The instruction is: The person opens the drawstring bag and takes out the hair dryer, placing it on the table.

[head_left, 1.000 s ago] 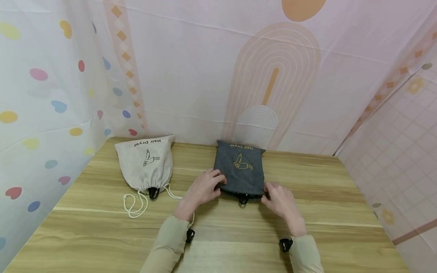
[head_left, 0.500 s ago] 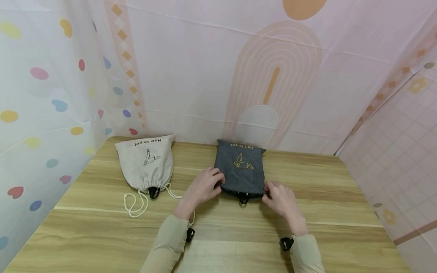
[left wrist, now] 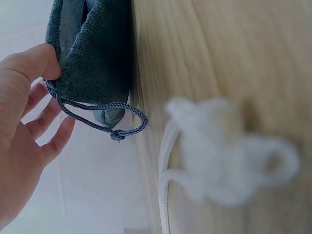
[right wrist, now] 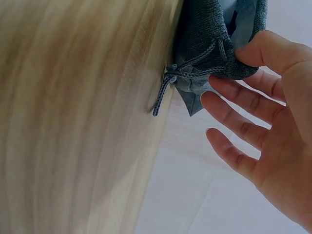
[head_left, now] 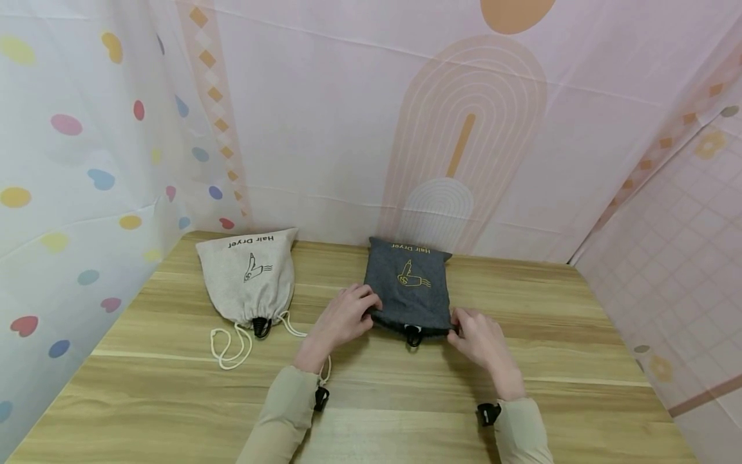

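A dark grey drawstring bag, marked "Hair Dryer" in yellow, lies on the table with its mouth towards me. My left hand pinches the left corner of the mouth between thumb and fingers. At the opposite corner, my right hand pinches the rim the same way. The mouth gapes a little, and a black cord loop pokes out of its middle. Below the left thumb hangs a dark drawstring loop; in the right wrist view a knotted drawstring touches the tabletop. The bag's contents are mostly hidden.
To the left lies a light beige "Hair Dryer" bag, gathered at its neck, with a black cord sticking out. Its white drawstring trails on the wooden table. Patterned cloths hang behind and at both sides.
Both hands keep their hold on the bag's corners. The mouth's front edge has shifted slightly, showing a little more of its dark opening around the black cord.
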`<action>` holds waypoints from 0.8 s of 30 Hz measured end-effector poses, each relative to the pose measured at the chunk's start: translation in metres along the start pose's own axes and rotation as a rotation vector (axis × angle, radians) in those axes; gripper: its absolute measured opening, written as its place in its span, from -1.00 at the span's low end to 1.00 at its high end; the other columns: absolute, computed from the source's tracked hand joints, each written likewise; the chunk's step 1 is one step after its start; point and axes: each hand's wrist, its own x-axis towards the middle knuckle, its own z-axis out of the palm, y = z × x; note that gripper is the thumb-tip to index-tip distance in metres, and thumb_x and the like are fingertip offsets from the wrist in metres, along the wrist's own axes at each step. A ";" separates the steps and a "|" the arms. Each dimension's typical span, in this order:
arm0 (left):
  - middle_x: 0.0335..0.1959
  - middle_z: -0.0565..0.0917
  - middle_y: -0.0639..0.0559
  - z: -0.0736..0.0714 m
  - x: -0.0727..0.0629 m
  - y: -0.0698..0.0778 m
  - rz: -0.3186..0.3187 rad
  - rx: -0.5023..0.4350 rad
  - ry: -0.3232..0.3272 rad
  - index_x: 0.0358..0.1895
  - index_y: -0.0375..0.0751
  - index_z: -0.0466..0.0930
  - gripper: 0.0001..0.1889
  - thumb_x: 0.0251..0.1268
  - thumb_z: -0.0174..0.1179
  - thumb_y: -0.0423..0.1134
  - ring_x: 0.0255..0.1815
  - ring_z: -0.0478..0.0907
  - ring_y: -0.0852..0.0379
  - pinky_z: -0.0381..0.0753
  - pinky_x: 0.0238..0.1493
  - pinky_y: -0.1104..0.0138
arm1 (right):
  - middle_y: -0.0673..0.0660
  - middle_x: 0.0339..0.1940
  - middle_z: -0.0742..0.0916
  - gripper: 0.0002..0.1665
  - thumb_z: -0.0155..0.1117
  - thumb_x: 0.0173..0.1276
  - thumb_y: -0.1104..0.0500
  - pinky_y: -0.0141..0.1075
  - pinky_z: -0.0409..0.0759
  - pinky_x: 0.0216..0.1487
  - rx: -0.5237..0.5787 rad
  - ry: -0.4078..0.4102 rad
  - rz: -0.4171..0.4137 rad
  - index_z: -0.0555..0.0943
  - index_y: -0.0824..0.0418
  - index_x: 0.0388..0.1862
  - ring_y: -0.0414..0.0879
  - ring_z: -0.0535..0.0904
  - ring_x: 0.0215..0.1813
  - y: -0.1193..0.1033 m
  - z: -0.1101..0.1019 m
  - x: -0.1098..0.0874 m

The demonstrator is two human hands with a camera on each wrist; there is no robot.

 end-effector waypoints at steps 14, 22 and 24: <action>-0.30 0.61 0.07 0.000 0.001 0.002 0.037 0.019 0.031 -0.28 -0.07 0.64 -0.80 0.04 0.22 -0.44 -0.29 0.51 0.09 0.54 -0.22 0.27 | 0.03 -0.47 0.62 -0.86 0.34 0.13 0.21 -0.36 0.35 -0.52 0.017 0.012 0.001 0.53 0.15 -0.40 -0.22 0.39 -0.52 0.000 -0.003 -0.001; -0.29 0.60 0.06 -0.001 0.001 0.003 0.028 0.007 0.007 -0.25 -0.08 0.65 -0.90 0.15 0.27 -0.32 -0.27 0.53 0.10 0.56 -0.20 0.26 | 0.01 -0.46 0.62 -0.80 0.42 0.09 0.17 -0.34 0.40 -0.50 -0.042 0.056 -0.073 0.52 0.13 -0.43 -0.22 0.43 -0.50 -0.005 -0.002 -0.002; -0.30 0.60 0.06 -0.001 0.000 0.002 0.030 0.003 0.003 -0.26 -0.08 0.64 -0.90 0.15 0.29 -0.30 -0.29 0.52 0.10 0.56 -0.21 0.27 | 0.00 -0.47 0.61 -0.77 0.45 0.06 0.18 -0.34 0.41 -0.49 -0.067 0.087 -0.122 0.52 0.13 -0.43 -0.21 0.44 -0.49 -0.008 -0.001 -0.003</action>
